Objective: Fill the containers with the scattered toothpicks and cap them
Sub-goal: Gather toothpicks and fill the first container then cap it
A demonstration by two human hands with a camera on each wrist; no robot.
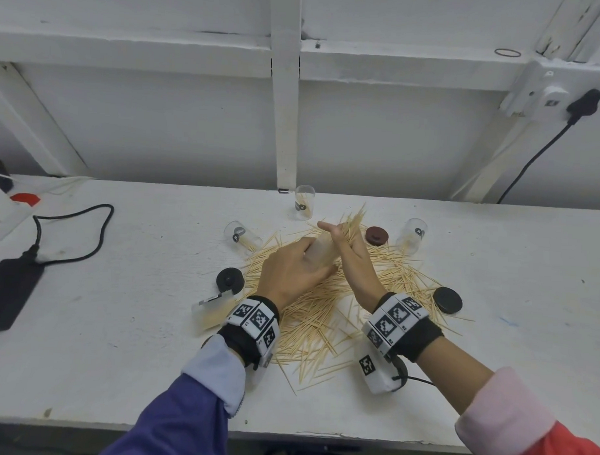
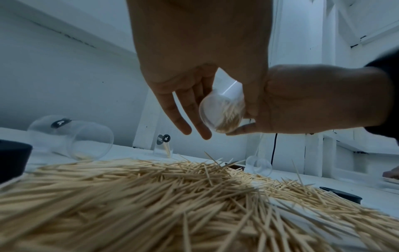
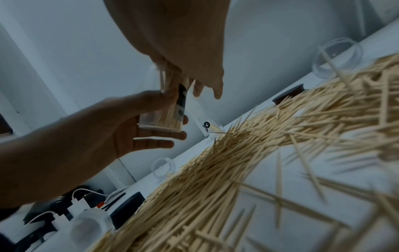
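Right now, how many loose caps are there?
3: one black cap left of the toothpicks, a brown cap at the back right, another black cap on the right. Others may lie buried.

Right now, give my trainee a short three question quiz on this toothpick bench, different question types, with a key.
1. True or false: the left hand holds a clear container above the toothpick pile.
2. Multiple choice: the right hand grips A) a black cap, B) a bundle of toothpicks, C) a cable.
3. Fill in: the brown cap lies on the ____.

Key: 1 true; 2 B; 3 table.
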